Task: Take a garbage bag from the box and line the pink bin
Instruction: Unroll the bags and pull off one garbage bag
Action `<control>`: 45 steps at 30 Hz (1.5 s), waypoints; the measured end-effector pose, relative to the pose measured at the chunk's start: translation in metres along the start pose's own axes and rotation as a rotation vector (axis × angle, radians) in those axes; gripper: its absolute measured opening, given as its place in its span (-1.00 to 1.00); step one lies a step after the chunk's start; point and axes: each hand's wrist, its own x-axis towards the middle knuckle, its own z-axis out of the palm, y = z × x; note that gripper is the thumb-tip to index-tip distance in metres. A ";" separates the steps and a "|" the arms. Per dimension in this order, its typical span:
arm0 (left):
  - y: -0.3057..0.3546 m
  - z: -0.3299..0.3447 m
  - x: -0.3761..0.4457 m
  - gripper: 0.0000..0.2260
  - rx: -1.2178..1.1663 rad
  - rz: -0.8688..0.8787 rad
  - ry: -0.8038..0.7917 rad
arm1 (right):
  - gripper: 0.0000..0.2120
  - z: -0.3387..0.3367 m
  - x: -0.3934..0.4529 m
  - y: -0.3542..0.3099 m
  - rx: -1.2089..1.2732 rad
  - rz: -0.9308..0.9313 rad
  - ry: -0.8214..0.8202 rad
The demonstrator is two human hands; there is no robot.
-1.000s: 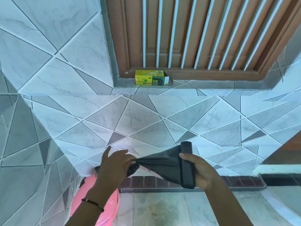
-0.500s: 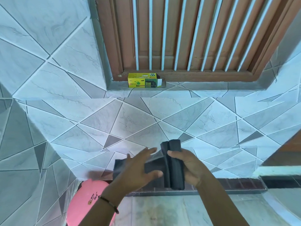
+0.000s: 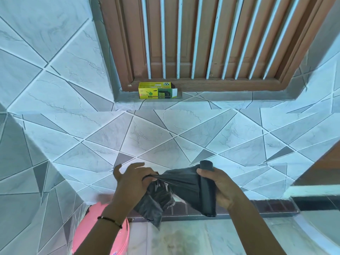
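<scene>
A black roll of garbage bags point(image 3: 207, 190) stands upright in my right hand point(image 3: 220, 188), which is closed around it. From the roll a black garbage bag point(image 3: 176, 183) stretches left to my left hand point(image 3: 134, 179), which pinches its bunched end; the loose end hangs crumpled below that hand. The pink bin point(image 3: 86, 230) stands on the floor at the lower left, partly hidden by my left forearm. The yellow garbage bag box point(image 3: 156, 90) lies on the window sill, its right flap open.
A tiled wall point(image 3: 147, 135) faces me, with a brown wooden window with white bars point(image 3: 202, 39) above the sill. A second tiled wall closes in on the left beside the bin. A dark skirting strip point(image 3: 266, 208) runs along the marble floor.
My hands were close together on the roll half a second ago. Now the left hand has pulled the bag out leftward, taut from the roll. The view has shifted slightly.
</scene>
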 end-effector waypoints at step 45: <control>0.049 -0.011 0.009 -0.46 -1.019 -0.222 -0.715 | -0.64 0.028 -0.018 -0.013 -0.131 -0.068 -0.164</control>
